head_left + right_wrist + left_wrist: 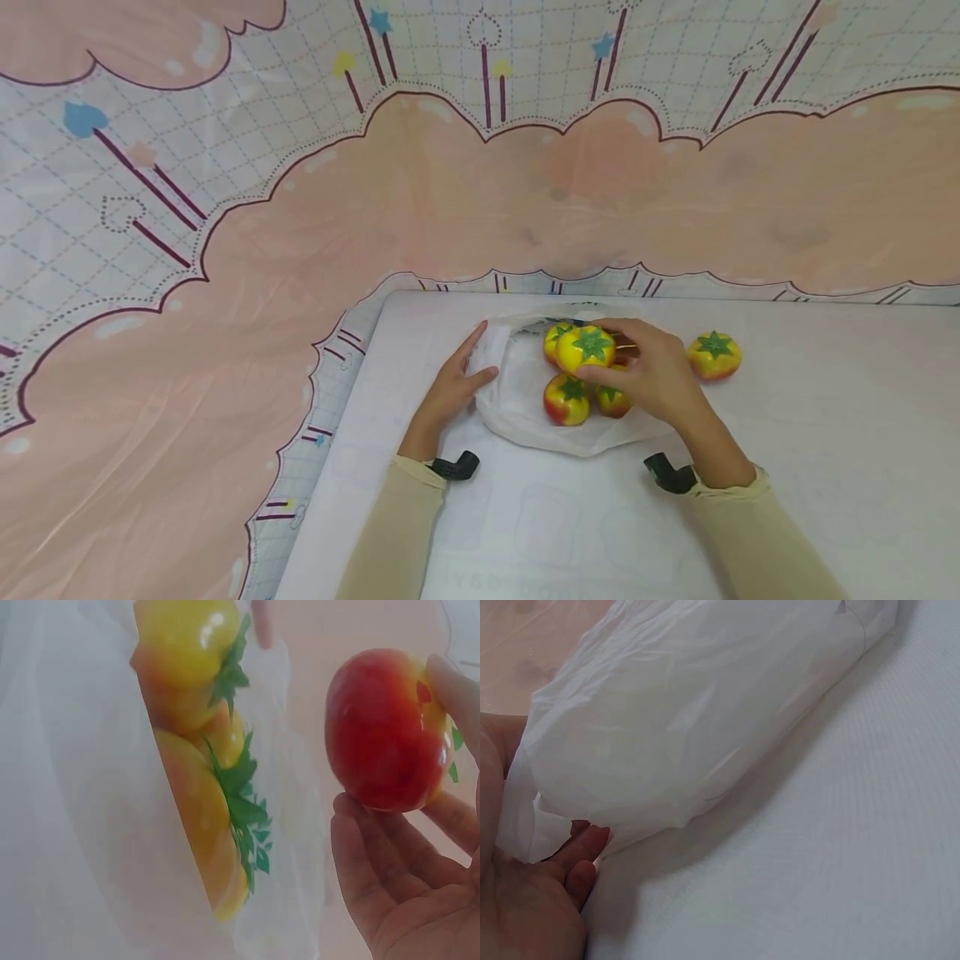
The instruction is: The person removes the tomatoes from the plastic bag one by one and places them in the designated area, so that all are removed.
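A white plastic bag (517,421) lies with its mouth spread, and several yellow-and-red tomatoes with green star-shaped leaf tops, such as one tomato (566,400), sit in it. My right hand (663,375) grips another tomato (592,346) between thumb and fingers above them. Its glossy red underside shows in the right wrist view, beside the bag. At the bag's left side my left hand (450,387) holds the rim. In the left wrist view some fingers (592,844) of that hand are curled at the bag's edge, partly covered by the plastic.
To the right of the bag a single tomato (714,357) stands on the white table (825,467). Behind the table hangs a pink and white patterned cloth (465,208). Black devices, such as one wrist camera (669,475), sit on both wrists.
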{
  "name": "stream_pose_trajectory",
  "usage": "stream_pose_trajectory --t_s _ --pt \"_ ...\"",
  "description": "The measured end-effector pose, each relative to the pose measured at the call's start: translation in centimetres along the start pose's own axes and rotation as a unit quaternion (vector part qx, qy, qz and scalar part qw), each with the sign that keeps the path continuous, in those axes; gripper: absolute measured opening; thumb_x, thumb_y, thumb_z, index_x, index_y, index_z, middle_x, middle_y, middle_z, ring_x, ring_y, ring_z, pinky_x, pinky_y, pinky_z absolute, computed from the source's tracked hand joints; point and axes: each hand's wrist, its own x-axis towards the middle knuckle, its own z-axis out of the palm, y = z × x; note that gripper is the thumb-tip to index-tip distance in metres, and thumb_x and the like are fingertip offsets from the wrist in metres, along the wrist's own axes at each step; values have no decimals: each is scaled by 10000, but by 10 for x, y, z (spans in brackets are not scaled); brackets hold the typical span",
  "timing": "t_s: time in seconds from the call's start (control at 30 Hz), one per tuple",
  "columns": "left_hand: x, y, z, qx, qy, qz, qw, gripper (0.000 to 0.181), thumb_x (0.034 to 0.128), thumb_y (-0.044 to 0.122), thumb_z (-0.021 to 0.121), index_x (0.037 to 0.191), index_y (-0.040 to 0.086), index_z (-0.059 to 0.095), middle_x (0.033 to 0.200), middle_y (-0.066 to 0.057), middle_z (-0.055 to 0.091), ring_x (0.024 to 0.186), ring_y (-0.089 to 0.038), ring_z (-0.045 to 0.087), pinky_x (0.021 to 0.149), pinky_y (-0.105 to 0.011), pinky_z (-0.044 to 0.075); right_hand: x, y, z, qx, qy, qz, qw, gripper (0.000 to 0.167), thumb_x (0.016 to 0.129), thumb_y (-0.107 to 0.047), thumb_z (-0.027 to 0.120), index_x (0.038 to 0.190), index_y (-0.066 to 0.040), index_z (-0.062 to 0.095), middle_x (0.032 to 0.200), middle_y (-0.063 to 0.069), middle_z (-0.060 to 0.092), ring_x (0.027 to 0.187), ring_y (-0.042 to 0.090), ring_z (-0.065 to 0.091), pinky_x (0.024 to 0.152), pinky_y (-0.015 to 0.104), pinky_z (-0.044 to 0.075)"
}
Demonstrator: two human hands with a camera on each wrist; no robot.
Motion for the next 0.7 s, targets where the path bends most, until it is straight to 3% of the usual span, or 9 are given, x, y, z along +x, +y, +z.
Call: stream_pose_trajectory --t_s 0.47,0.7 --pt "1 -1 -1 -117 -46 77 9999 817 929 108 724 1602 348 329 1694 77 254 1593 -185 150 1311 -479 102 -3 3 -16 -37 -71 355 9993 733 822 -516 818 1431 -186 579 1392 109 615 1206 363 646 959 518 586" --pt "0 -2 -1 -140 -47 93 9998 806 935 136 726 1584 416 336 1687 108 258 1590 -172 158 1309 -476 107 -6 4 -25 -23 -33 390 9992 749 827 -559 794 1443 -200 566 1400 108 604 1207 364 636 949 524 590"
